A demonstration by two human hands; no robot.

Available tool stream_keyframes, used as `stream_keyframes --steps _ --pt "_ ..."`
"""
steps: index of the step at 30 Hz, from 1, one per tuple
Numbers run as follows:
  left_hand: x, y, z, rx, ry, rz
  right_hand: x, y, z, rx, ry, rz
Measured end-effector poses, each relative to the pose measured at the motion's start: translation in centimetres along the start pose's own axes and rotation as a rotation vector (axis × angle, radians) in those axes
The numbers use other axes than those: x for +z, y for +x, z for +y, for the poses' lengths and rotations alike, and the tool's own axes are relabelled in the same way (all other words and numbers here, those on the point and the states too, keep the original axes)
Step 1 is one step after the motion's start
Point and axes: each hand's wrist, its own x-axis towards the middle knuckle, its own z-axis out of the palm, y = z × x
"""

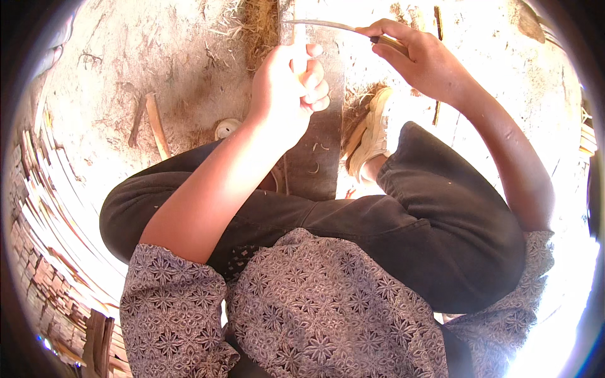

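Note:
At the top centre my left hand (293, 82) is closed around a thin pale stick (299, 36), which points away from me past the fist. My right hand (419, 57), farther right, grips the handle of a knife (328, 24). Its slim, slightly curved blade reaches left and crosses the stick just beyond my left fist. Strong light washes out the crossing, so I cannot tell whether the edge touches the stick. Below the fist, a dark wooden plank (315, 160) runs between my legs, with a few curled shavings on it.
Shavings and fibres (257, 34) litter the floor left of the plank. A flat wood piece (156, 126) lies near my left knee. Many split strips (60, 189) line the left side, with a brown wood piece (97, 340) lower down. A light shoe (378, 129) is on my right foot.

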Motion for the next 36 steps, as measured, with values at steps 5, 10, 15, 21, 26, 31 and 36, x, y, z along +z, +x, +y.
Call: stream_keyframes --steps 5,10,15,21,26,31,36 --pt "0.7 0.2 -0.3 0.008 -0.029 -0.007 1.0 4.4 2.9 -0.034 -0.219 0.051" --pt "2.1 -0.2 -0.1 0.024 0.015 0.053 -2.0 9.3 -1.4 0.071 -0.255 -0.142" --pt "1.8 -0.2 -0.1 0.049 0.164 0.038 0.4 6.2 2.6 -0.084 -0.157 0.048" --pt "0.6 -0.1 -0.4 0.046 0.180 0.101 -0.4 0.5 -0.8 0.073 0.027 -0.067" --pt "1.8 0.3 -1.0 0.059 0.207 0.069 0.3 8.4 5.3 -0.087 -0.430 -0.019" --pt "1.9 0.2 -0.3 0.072 0.197 0.079 0.1 7.0 2.2 0.015 -0.228 -0.021" --pt "1.4 0.0 -1.0 0.047 0.325 0.171 -0.1 3.0 0.7 -0.060 -0.167 0.016"
